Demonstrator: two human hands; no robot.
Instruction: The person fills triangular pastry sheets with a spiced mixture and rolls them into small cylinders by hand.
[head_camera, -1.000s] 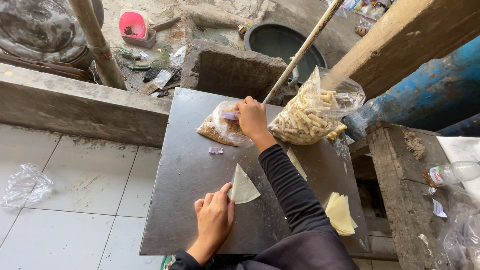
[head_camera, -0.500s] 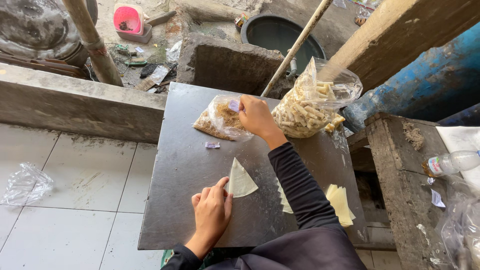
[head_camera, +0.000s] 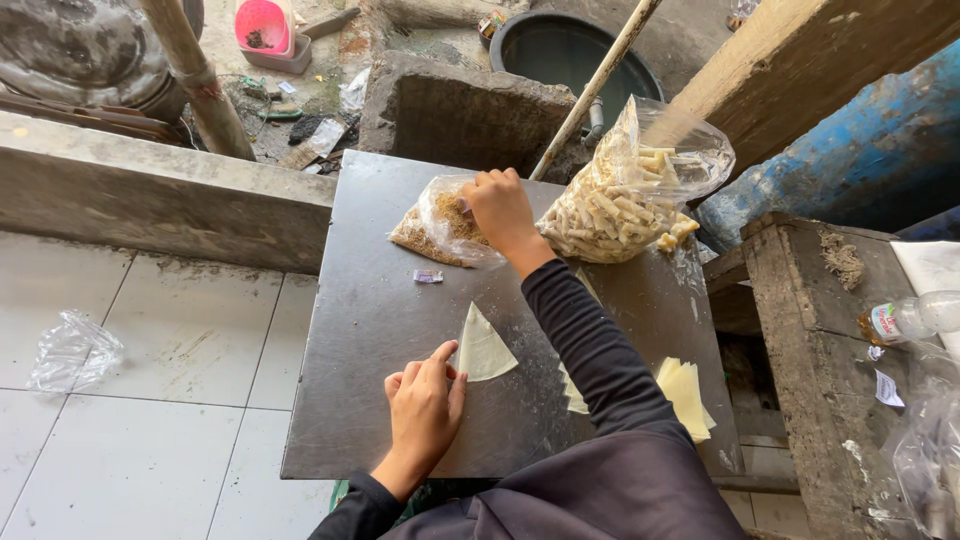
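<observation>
My left hand (head_camera: 424, 405) rests flat on the dark metal board (head_camera: 360, 330), its fingertips touching the edge of a pale pastry sheet folded into a cone (head_camera: 483, 347). At the far side of the board my right hand (head_camera: 500, 205) reaches into a clear plastic bag of brown crumbly filling (head_camera: 432, 225), fingers curled inside it. What the fingers hold in the bag is hidden. A larger clear bag of pale rolled sticks (head_camera: 620, 200) stands just right of that hand. A stack of pale pastry sheets (head_camera: 688, 395) lies on the board by my right arm.
A white tiled surface (head_camera: 130, 390) with a crumpled clear bag (head_camera: 72, 350) lies left of the board. A wooden pole (head_camera: 598, 85) leans behind it. A concrete block (head_camera: 460, 110), a dark round tub (head_camera: 560, 50) and a pink container (head_camera: 265, 28) sit beyond. A plastic bottle (head_camera: 915, 318) lies at right.
My right hand has stayed in the filling bag, and my left hand has stayed on the cone. The camera view shifted slightly downward.
</observation>
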